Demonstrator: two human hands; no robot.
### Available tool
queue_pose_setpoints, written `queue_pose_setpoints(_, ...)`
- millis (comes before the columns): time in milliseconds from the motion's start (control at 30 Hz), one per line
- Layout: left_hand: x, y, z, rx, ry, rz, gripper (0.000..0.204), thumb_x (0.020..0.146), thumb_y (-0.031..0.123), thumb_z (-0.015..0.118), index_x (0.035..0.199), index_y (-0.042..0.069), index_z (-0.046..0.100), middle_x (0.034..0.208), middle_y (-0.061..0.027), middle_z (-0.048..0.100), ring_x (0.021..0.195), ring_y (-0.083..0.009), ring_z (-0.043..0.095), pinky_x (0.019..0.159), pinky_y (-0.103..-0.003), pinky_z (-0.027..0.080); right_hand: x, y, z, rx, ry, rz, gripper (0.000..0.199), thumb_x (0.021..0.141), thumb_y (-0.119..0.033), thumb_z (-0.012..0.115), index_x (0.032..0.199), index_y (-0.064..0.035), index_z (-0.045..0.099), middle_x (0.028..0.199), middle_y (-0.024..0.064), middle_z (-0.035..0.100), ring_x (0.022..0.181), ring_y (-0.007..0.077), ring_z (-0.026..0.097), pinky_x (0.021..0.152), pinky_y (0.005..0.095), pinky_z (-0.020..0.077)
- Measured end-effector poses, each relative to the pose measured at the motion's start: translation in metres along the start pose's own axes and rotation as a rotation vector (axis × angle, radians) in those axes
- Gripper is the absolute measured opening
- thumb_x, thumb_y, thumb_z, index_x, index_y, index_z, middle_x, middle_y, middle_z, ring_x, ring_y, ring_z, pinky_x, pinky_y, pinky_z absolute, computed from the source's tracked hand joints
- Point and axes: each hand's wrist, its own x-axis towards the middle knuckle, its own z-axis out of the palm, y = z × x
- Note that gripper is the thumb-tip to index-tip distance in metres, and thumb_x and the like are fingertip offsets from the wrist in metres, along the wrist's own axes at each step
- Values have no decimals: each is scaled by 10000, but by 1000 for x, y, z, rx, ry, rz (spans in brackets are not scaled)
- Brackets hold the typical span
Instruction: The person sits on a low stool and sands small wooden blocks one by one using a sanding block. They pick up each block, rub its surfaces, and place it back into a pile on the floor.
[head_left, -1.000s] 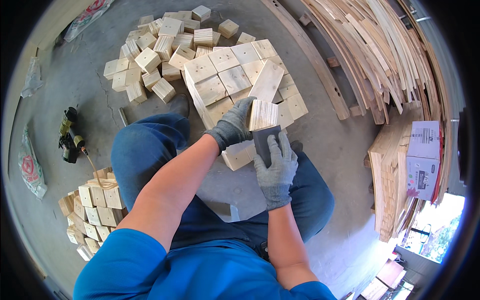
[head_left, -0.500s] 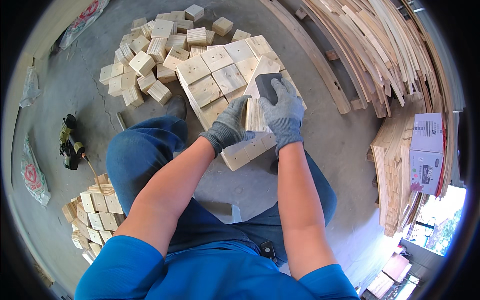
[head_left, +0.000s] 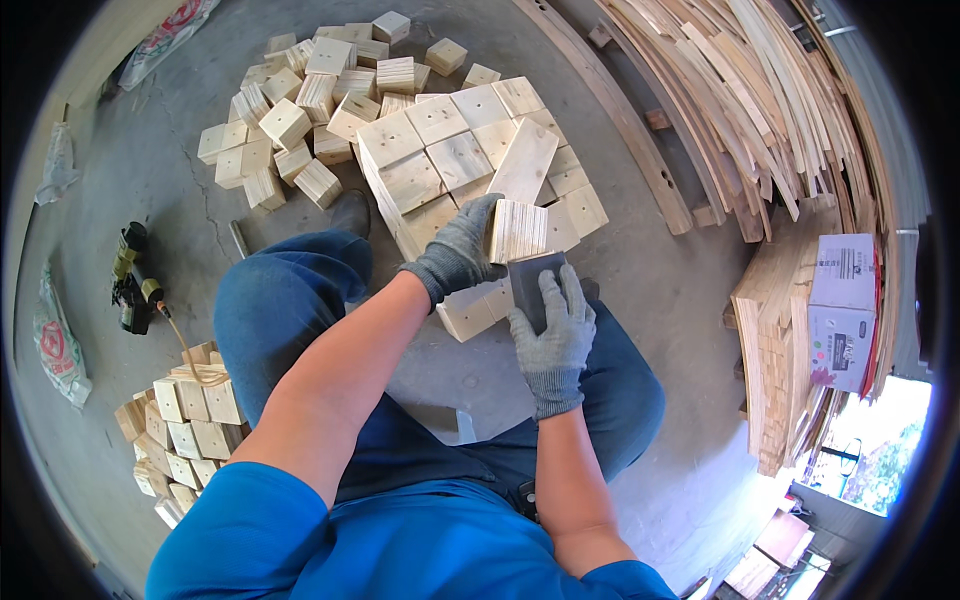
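Note:
My left hand (head_left: 457, 252), in a grey knit glove, grips the left side of a pale wooden block (head_left: 521, 231) whose layered near face is turned up toward me. The block's long smooth side stretches away over a stack of similar wooden blocks (head_left: 456, 160) between my legs. My right hand (head_left: 555, 345), gloved too, is closed around a dark grey sanding block (head_left: 531, 288). The sanding block is at the near edge of the wooden block; whether they touch there I cannot tell.
Loose wooden blocks (head_left: 285, 124) are heaped at the far left, and more blocks (head_left: 196, 420) are stacked at the near left. A corded or hosed power tool (head_left: 132, 278) lies on the floor. Long planks (head_left: 740, 110) and a cardboard box (head_left: 842, 310) are at the right.
My right hand has drawn the sanding block down toward me, from above the wooden block to its near edge. My left hand stays in place on the wooden block.

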Motion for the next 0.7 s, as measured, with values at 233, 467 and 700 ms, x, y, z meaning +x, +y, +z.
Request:
queue_pose_setpoints(233, -1, -4, 1, 66, 24, 21, 1181, 635, 358, 1047, 1602, 109, 417, 1545, -197, 519, 1441, -360, 527, 1217, -423, 452, 28, 6, 3, 64, 16, -14, 684, 816, -216, 892, 1456, -125, 667, 1588, 172, 558, 1356, 436, 566, 1146, 536, 458)
queue_pose_setpoints(467, -3, -11, 4, 25, 38, 4, 1122, 674, 267, 1037, 1598, 107, 421, 1507, -187, 552, 1404, -343, 566, 1204, -412, 466, 134, 31, 31, 12, 36, -15, 640, 841, -312, 874, 1429, -140, 690, 1573, 134, 584, 1314, 428, 612, 1111, 532, 504)
queue_pose_setpoints(700, -1, -11, 5, 16, 37, 68, 1104, 686, 233, 1031, 1593, 101, 416, 1480, -166, 565, 1374, -313, 582, 1192, -399, 471, 164, 77, 19, 81, 53, 36, 661, 823, -331, 891, 1391, -44, 713, 1521, 243, 617, 1398, 392, 604, 1186, 452, 482)
